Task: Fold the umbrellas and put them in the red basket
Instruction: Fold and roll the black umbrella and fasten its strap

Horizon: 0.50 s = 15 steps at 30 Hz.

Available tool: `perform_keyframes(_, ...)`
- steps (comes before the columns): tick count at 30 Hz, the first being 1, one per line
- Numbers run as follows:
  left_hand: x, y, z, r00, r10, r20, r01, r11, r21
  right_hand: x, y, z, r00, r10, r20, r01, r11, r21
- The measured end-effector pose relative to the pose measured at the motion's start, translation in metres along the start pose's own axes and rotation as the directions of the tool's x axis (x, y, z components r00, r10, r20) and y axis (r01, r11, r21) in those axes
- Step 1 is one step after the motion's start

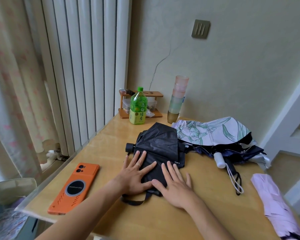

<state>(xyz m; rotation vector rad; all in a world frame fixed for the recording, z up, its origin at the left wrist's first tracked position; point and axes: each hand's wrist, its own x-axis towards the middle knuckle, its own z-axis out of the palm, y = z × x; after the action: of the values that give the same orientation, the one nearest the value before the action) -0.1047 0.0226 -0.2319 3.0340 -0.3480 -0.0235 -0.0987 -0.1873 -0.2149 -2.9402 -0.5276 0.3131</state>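
Note:
A collapsed black umbrella (160, 146) lies loosely spread on the wooden table (197, 213), its black handle (130, 147) pointing left. My left hand (137, 174) and my right hand (176, 184) both press flat on its near fabric, fingers straight. To the right lies a floral white-and-green umbrella (213, 131) with a white handle (219, 159) over dark blue fabric. A folded lilac umbrella (275, 207) lies at the table's right edge. No red basket is in view.
An orange phone (74, 187) lies at the near left. A green tea bottle (138, 106), a small wooden shelf (156, 94) and a stack of plastic cups (177, 99) stand at the back against the wall. A radiator and curtain are on the left.

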Motion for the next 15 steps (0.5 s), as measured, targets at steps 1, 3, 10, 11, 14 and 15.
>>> perform_keyframes(1, 0.000, 0.000, 0.000, 1.000, 0.001, -0.002, -0.001, 1.000, 0.002, 0.000, 0.003, -0.002, 1.000, -0.007, 0.019, 0.007, 1.000, -0.006)
perform_keyframes(3, -0.001, 0.001, 0.000, 1.000, -0.003, -0.018, 0.003, 1.000, -0.001, 0.001, 0.006, -0.006, 0.999, -0.020, 0.047, 0.021, 1.000, -0.017)
perform_keyframes(10, 0.000, 0.004, 0.004, 0.999, -0.019, -0.037, 0.018, 1.000, -0.021, 0.026, 0.012, -0.050, 0.927, -0.009, -0.374, 0.148, 0.927, 0.345)
perform_keyframes(11, -0.001, 0.004, 0.004, 0.999, -0.018, -0.036, 0.017, 1.000, -0.020, 0.034, 0.012, -0.056, 0.874, 0.050, -0.483, 0.163, 0.907, 0.389)
perform_keyframes(14, -0.001, 0.004, 0.002, 1.000, -0.015, -0.018, 0.014, 1.000, -0.018, 0.055, 0.007, -0.079, 0.792, 0.226, -0.567, 0.131, 0.844, 0.520)
perform_keyframes(15, -0.001, 0.004, 0.002, 1.000, -0.011, -0.015, 0.010, 1.000, -0.020, 0.063, 0.007, -0.086, 0.809, 0.297, -0.508, 0.090, 0.791, 0.606)
